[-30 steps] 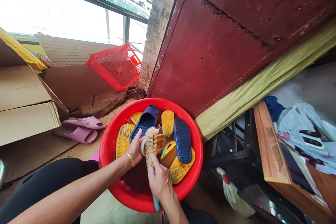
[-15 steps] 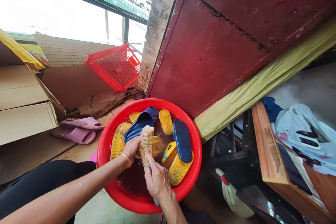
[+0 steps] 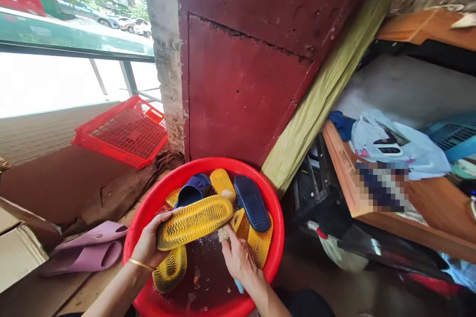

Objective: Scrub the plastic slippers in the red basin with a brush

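- left hand (image 3: 148, 246) at 9 o'clock on the basin, wet, with a gold bangle (image 3: 140, 264) on the wrist
- left fingers (image 3: 164, 219) curled around the edge of a yellow slipper (image 3: 195, 222), holding it tight, bumpy sole up, just over the water
- right hand (image 3: 241, 260) at 4 o'clock on the basin, close under the held slipper
- right fingers (image 3: 232, 238) bent and close together around a scrub brush (image 3: 239, 286), mostly hidden, with only a blue handle end below the hand and a bit of pale bristle by the fingers
- red plastic basin (image 3: 208, 161) under both hands, with dark brown water (image 3: 208, 277) and bubbles inside
- in the basin: blue slipper (image 3: 193, 190) at 12 o'clock, blue slipper (image 3: 252, 203) at 2 o'clock, yellow slipper (image 3: 223, 183) at 1 o'clock, yellow slipper (image 3: 258, 240) at 3 o'clock, yellow slipper (image 3: 169, 268) at 8 o'clock
- outside the basin at 9 o'clock: two pale purple slippers (image 3: 84, 252) on a brown floor mat (image 3: 44, 188)
- at 10 o'clock: red plastic crate (image 3: 124, 131), tipped on its side
- at 12 o'clock: dark red metal door (image 3: 241, 84), right beside the basin rim
- at 2 o'clock: wooden shelf (image 3: 342, 168) with a white plastic bag (image 3: 394, 143)
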### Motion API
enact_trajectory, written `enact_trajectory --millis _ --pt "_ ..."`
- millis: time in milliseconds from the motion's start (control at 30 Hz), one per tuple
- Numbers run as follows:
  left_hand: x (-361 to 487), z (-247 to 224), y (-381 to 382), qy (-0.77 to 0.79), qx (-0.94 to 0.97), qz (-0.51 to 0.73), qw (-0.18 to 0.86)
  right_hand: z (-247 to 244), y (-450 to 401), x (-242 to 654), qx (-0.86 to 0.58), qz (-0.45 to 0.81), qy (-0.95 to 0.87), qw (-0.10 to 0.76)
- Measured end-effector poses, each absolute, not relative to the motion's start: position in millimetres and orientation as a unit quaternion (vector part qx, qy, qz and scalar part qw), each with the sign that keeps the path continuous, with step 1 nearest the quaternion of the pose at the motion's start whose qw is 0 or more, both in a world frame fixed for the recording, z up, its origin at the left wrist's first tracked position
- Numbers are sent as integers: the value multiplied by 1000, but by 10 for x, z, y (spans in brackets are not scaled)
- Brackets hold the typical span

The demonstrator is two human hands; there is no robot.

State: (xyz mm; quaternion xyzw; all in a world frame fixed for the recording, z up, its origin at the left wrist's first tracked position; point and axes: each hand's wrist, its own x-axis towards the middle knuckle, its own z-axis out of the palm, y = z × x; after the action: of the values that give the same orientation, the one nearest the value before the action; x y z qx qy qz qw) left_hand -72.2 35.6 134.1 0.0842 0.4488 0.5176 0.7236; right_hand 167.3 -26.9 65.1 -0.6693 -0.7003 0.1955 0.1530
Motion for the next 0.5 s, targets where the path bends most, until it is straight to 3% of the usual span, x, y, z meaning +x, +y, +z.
enact_trajectory --millis 100,233,300,500 --pt "-756 1408 386 460 88 540 699 669 -305 1735 -677 204 -677 202" --pt "-747 1454 360 441 120 543 704 791 -219 1923 -666 250 -596 372" --pt "-700 1427 330 420 140 529 724 873 -180 1994 -639 308 -573 411" --pt "-577 1295 439 408 127 581 693 1099 -299 2049 -575 517 -552 311"
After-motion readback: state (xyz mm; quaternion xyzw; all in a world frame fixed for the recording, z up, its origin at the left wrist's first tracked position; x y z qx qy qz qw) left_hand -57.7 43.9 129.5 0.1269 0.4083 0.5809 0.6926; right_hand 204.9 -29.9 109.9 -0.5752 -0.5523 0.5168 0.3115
